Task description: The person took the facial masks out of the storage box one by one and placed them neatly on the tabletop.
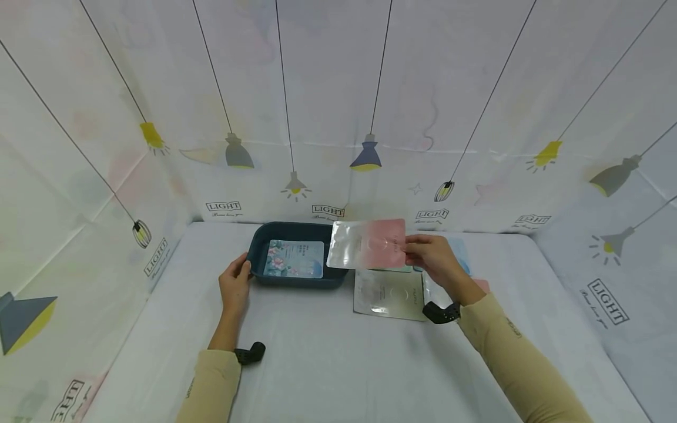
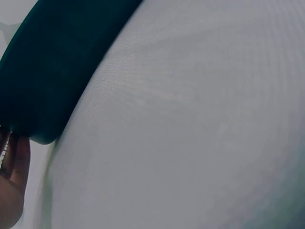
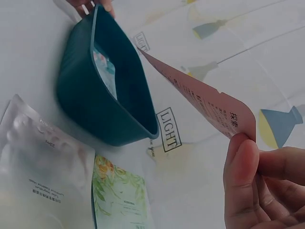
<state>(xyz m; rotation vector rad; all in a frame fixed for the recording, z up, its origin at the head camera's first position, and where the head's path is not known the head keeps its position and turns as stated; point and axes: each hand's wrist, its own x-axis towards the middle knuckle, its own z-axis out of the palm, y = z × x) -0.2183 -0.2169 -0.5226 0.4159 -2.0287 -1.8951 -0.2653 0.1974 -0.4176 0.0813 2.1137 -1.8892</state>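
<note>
My right hand (image 1: 435, 257) pinches the right end of a pink and silver face mask packet (image 1: 368, 244). It holds this packet raised, its left end over the right side of a dark teal plastic basin (image 1: 296, 283). In the right wrist view, thumb and fingers grip one end of the pink packet (image 3: 209, 102). On the basin's left end, my left hand (image 1: 235, 285) holds the rim; its fingers are partly hidden behind the wall. Inside the basin lies a blue floral face mask packet (image 1: 296, 259).
Right of the basin, a silver mask packet (image 1: 388, 296) lies on the white table (image 1: 317, 358). A green floral packet (image 3: 121, 195), a light blue packet (image 1: 459, 252) and a pink-ended packet (image 1: 482, 285) lie around it, partly covered. A lamp-printed cloth (image 1: 328, 106) hangs behind.
</note>
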